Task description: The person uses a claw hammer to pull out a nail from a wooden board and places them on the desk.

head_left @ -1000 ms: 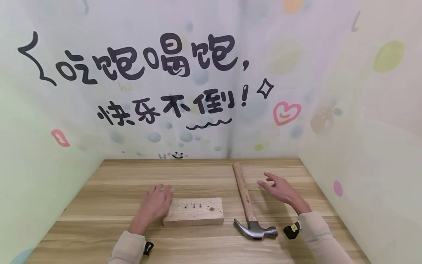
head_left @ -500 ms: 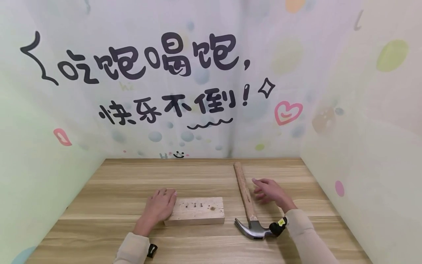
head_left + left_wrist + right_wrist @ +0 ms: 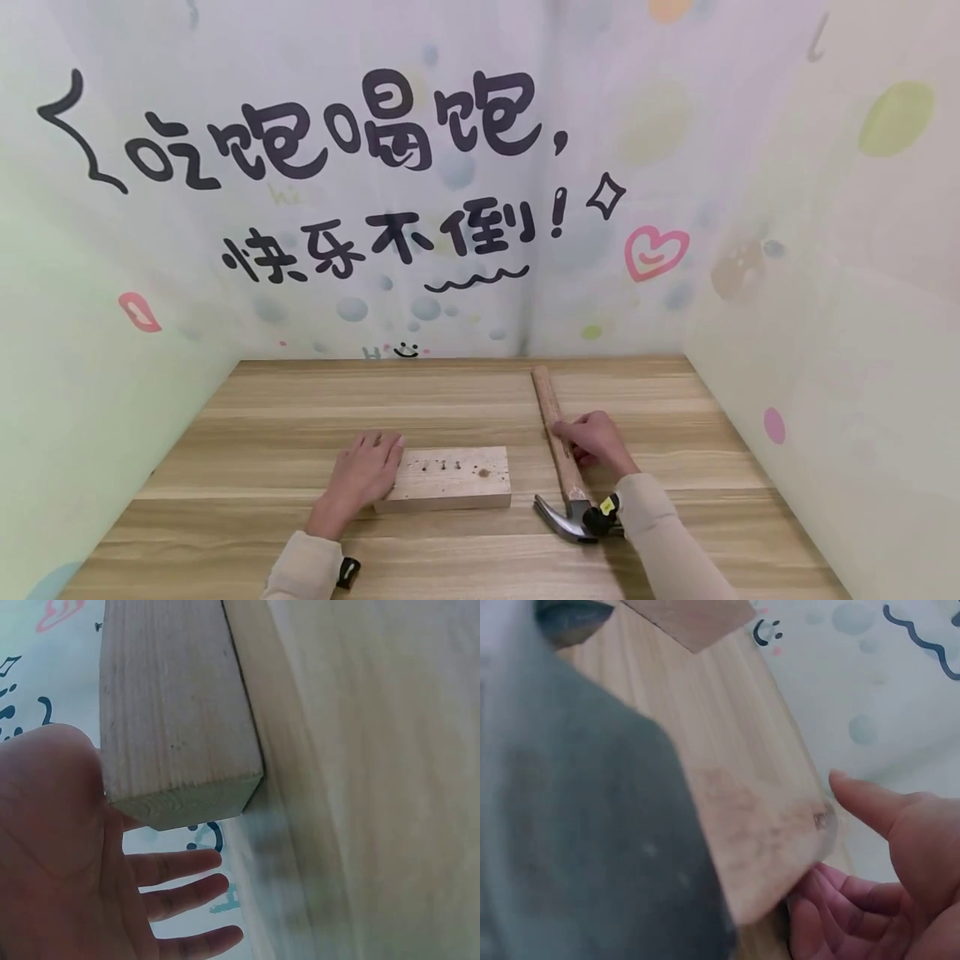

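Observation:
A pale wooden block (image 3: 453, 487) lies flat on the table, several small nails or nail marks showing on its top. My left hand (image 3: 365, 465) rests on the block's left end; in the left wrist view three straight fingers (image 3: 184, 896) reach past that end. To the right lies a claw hammer (image 3: 550, 408), its metal head nearest me and its wooden handle pointing to the back wall. Around mid-handle, my right hand (image 3: 597, 442) holds the handle with thumb over it and fingers curled beside it. Up close in the right wrist view, the hammer head (image 3: 607, 802) is blurred.
The wood-grain table (image 3: 300, 400) meets a printed back wall (image 3: 480, 317), with pale side walls at left and right. A black wrist device (image 3: 602, 515) on the right arm covers part of the hammer head in the head view.
My right hand has moved left to the hammer handle, its fingers drawing in there. My left hand has settled on the block's left end. Block and hammer lie where they were.

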### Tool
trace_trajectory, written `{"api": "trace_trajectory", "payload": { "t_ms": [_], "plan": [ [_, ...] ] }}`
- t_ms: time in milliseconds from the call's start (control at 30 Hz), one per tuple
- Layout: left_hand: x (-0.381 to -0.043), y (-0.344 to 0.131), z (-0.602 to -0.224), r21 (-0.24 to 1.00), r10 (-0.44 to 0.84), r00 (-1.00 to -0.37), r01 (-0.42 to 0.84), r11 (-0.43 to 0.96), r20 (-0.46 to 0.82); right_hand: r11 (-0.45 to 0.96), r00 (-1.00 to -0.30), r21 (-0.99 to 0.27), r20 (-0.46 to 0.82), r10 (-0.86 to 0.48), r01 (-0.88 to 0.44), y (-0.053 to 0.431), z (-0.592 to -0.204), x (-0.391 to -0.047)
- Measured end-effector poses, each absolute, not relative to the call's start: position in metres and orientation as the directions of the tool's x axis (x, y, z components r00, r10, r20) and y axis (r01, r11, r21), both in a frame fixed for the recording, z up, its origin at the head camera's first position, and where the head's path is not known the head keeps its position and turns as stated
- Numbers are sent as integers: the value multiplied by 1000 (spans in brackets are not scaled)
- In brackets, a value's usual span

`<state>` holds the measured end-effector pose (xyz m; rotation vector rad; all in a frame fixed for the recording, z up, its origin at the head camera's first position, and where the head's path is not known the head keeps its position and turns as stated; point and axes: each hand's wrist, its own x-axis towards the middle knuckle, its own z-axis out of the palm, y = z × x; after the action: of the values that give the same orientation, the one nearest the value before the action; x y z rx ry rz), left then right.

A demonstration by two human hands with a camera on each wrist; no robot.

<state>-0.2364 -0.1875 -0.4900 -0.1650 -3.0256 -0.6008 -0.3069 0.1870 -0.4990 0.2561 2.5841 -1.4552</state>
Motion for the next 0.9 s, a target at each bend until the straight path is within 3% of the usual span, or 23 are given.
{"api": "trace_trajectory", "payload": {
  "t_ms": [367,900],
  "plan": [
    [-230,-176,-486,335,55,-997,68,940,47,625,-980,-757,-182,79,191,180,-494,-311],
    [-237,-173,-484,301,35,-999,42,953,30,366,-947,-890,-315,-66,271,199,-495,-316]
  ]
}}
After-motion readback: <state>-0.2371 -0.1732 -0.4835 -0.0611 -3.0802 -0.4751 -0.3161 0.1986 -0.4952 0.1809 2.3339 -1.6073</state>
